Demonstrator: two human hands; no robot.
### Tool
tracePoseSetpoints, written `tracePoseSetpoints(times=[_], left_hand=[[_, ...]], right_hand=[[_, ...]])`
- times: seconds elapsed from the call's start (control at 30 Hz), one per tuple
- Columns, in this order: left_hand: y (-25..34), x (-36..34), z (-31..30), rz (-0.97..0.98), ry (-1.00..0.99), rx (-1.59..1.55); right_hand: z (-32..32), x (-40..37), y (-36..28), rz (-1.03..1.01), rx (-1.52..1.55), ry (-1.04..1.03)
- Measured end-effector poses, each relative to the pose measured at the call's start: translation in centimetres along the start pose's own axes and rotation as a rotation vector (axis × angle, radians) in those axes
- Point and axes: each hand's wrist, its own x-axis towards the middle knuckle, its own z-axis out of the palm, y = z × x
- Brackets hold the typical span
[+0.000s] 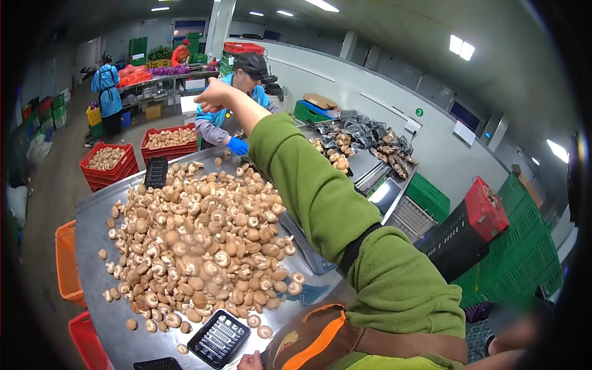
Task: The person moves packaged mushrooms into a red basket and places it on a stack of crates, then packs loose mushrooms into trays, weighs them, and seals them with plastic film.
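My right hand (216, 95) is raised at the end of my outstretched green sleeve, its fingers bent together; whether anything is between them cannot be made out. Below it, a large pile of brown mushrooms (200, 240) lies on the metal table (95, 246). My left hand (250, 361) is low at the near edge, partly cut off by the frame, its fingers curled and any contents hidden. Just left of it sits a black tray (219, 339) with no mushrooms in it. Another black tray (157, 364) shows at the bottom edge.
Across the table, a co-worker with a blue glove (237, 146) bends over the mushrooms. A black tray stack (156, 172) stands at the far edge. Red crates (111, 169) of mushrooms are beyond. An orange crate (69, 262) is at left, green crates (512, 246) at right. A scale (308, 246) lies under my arm.
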Motion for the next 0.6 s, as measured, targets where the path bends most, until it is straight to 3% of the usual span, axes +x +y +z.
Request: tracePoseSetpoints(times=[0.07, 0.17, 0.23, 0.27, 0.37, 0.43, 0.53, 0.57, 0.6], left_hand=[[0.0, -0.1, -0.7, -0.040, -0.031, 0.037], [0.5, -0.5, -1.4, 0.072, 0.064, 0.107], [-3.0, 0.0, -1.2, 0.079, -0.021, 0.149], [-2.1, -0.8, -2.0, 0.037, 0.034, 0.142], [1.5, -0.3, -3.3, -0.128, -0.062, 0.107], [1.2, -0.2, -3.5, -0.156, -0.034, 0.133], [1.3, 0.1, -3.1, -0.235, -0.017, -0.064], [1.0, 0.2, -3.0, -0.233, -0.023, -0.055], [0.6, 0.2, -2.9, -0.234, -0.038, -0.050]], right_hand=[[-0.1, 0.0, 0.1, -0.005, -0.024, -0.012], [-1.0, 2.6, 1.9, 0.022, -0.113, -0.050], [-0.4, 2.3, 1.7, -0.035, -0.156, 0.040], [0.2, 0.8, 0.9, -0.105, -0.138, 0.136], [1.3, 0.4, 1.7, -0.121, -0.075, 0.053], [2.7, 0.5, 2.2, -0.192, -0.286, 0.093], [6.8, -0.9, 3.9, -0.281, -0.736, -0.066], [8.5, -2.3, 4.8, -0.410, -0.832, -0.162], [10.4, -4.7, 5.1, -0.372, -0.857, -0.340]])
